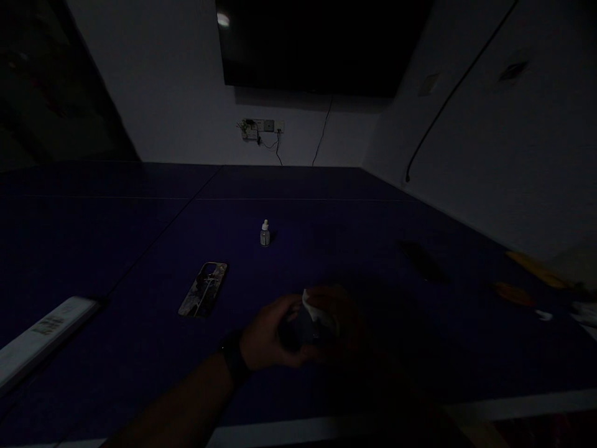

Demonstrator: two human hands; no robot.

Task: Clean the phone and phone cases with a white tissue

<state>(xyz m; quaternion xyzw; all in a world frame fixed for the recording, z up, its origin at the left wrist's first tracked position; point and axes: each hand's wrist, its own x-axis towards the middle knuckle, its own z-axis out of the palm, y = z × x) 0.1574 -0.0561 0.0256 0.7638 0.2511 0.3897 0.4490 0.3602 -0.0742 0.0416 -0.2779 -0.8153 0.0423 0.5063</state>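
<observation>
Low in the middle of the head view, my left hand (265, 336), with a dark band on its wrist, is closed round the edge of a dark, smooth object (301, 331). The dim light hides what kind of object it is. My right hand (342, 317) is closed on a crumpled white tissue or cloth (319, 311), pressed against the dark object. Shadow covers much of that hand. Beyond them stands a small dropper bottle (265, 236) with a white top. A patterned phone case (204, 290) lies left of the bottle, nearer to me.
The blue-purple table (317, 233) has a pale front edge. A long white box (44, 336) with a printed label lies at the left. A dark flat object (423, 261) and a yellow item (536, 269) lie at the right. A large screen (321, 43) hangs above wall sockets (263, 126).
</observation>
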